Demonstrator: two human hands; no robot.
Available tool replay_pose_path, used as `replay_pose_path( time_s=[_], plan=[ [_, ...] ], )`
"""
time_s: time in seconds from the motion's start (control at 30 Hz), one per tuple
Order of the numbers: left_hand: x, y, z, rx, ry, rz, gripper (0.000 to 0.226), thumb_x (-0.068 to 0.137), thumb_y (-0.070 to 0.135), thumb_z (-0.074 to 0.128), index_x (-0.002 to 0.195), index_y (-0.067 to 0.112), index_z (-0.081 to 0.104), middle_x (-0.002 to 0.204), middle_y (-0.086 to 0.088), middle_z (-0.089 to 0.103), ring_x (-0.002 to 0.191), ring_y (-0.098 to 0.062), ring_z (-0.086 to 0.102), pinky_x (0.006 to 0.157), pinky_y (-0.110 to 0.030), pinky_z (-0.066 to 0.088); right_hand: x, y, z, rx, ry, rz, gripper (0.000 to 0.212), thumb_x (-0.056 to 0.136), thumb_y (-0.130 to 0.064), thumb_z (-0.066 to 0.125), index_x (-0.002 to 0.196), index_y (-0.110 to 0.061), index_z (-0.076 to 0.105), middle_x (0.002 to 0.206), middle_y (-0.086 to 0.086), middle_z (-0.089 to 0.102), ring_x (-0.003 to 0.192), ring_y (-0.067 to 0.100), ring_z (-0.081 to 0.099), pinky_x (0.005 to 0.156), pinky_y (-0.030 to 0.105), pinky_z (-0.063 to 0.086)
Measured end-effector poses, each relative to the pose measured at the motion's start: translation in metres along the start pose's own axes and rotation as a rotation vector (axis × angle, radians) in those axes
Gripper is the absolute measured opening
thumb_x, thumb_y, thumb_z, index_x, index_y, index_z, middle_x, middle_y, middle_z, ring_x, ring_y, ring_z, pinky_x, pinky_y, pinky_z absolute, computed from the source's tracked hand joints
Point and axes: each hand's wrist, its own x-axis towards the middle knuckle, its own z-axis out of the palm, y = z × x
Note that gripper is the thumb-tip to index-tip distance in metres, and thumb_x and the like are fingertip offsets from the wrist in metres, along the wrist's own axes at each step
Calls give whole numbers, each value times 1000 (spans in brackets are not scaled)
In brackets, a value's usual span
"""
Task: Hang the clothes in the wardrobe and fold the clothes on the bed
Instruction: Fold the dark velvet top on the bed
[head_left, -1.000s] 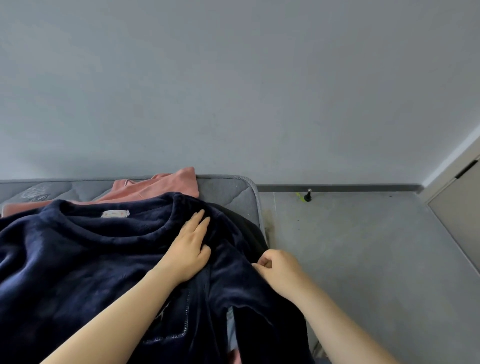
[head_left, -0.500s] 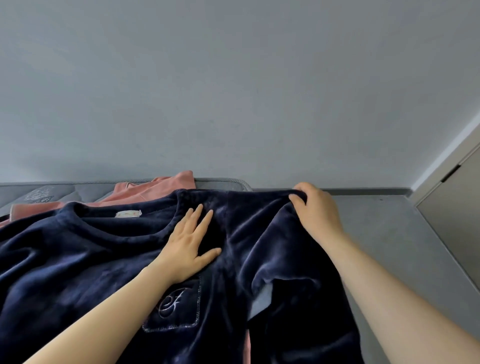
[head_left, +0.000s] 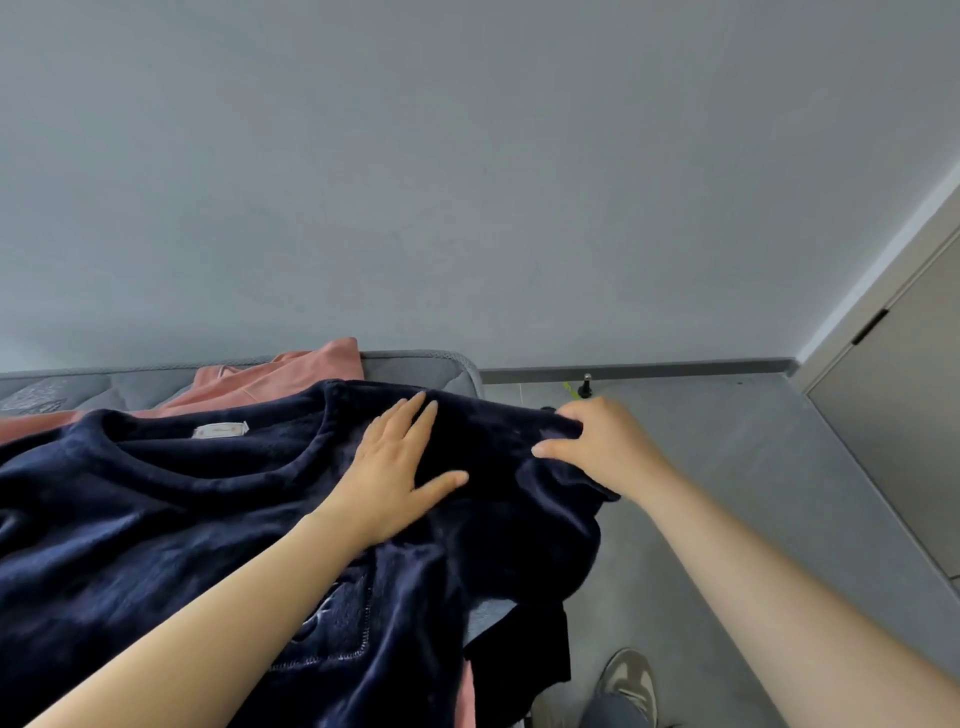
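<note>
A dark navy fleece top (head_left: 156, 519) lies spread on the grey bed (head_left: 415, 371), neck opening with a white label toward the wall. My left hand (head_left: 395, 467) presses flat on its right shoulder, fingers straight. My right hand (head_left: 597, 447) grips the top's sleeve near the bed's right edge, thumb and fingers pinching the fabric. A pink garment (head_left: 280, 382) lies behind the navy top. A stitched chest pocket shows under my left forearm.
A grey wall fills the upper view. Grey floor (head_left: 727, 493) runs to the right of the bed, with a door stopper (head_left: 586, 385) by the skirting. A beige door (head_left: 904, 441) stands at the far right. My shoe (head_left: 626, 686) is on the floor below.
My right hand carried the sleeve up from the bed's side, then lowered it onto the shoulder area beside my left hand. The left hand stayed pressed in place.
</note>
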Motion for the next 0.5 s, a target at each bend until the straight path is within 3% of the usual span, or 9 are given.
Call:
replay_pose_path(
  time_s=[0.1, 0.2, 0.27, 0.33, 0.4, 0.5],
  plan=[
    [31, 26, -23, 20, 123, 154, 74, 92, 44, 56, 152, 16, 22, 157, -4, 21, 144, -25, 16, 119, -38, 16, 0, -18, -12, 16, 15, -53, 24, 74, -38, 77, 63, -26, 60, 61, -6, 64, 61, 11, 60, 61, 31, 46],
    [63, 44, -40, 148, -139, 104, 67, 91, 42, 57, 148, 21, 29, 145, -1, 43, 136, -24, 32, 117, -45, 17, -4, -27, -19, 14, -1, -78, 25, 76, -34, 78, 60, -30, 58, 62, -8, 65, 65, 9, 62, 76, 33, 48],
    [74, 49, -48, 154, -286, 60, 39, 90, 39, 59, 126, 25, 52, 117, 3, 60, 118, -21, 50, 106, -40, 29, -7, -27, -21, 35, -6, -67, 21, 74, -32, 79, 63, -27, 61, 64, -6, 66, 65, 10, 63, 71, 33, 48],
    [77, 49, -54, 70, -279, 56, 13, 89, 33, 62, 95, 22, 62, 93, 5, 61, 97, -20, 57, 85, -32, 41, -12, -23, -22, 77, -64, -29, 20, 71, -32, 82, 64, -23, 65, 64, -5, 67, 62, 10, 63, 60, 29, 47],
    [77, 46, -63, -9, -201, 59, 13, 88, 29, 63, 82, 18, 60, 85, 3, 61, 86, -20, 57, 75, -32, 47, -18, -16, -23, 88, -211, 40, 21, 67, -33, 84, 61, -26, 65, 58, -11, 65, 56, 2, 61, 51, 19, 43],
    [75, 43, -70, 10, -112, 93, 12, 88, 25, 60, 81, 15, 60, 87, 1, 62, 85, -20, 57, 76, -36, 48, -31, 2, -22, 143, -363, 180, 18, 67, -31, 85, 70, -25, 68, 66, -11, 70, 63, 3, 67, 54, 15, 46]
  ],
)
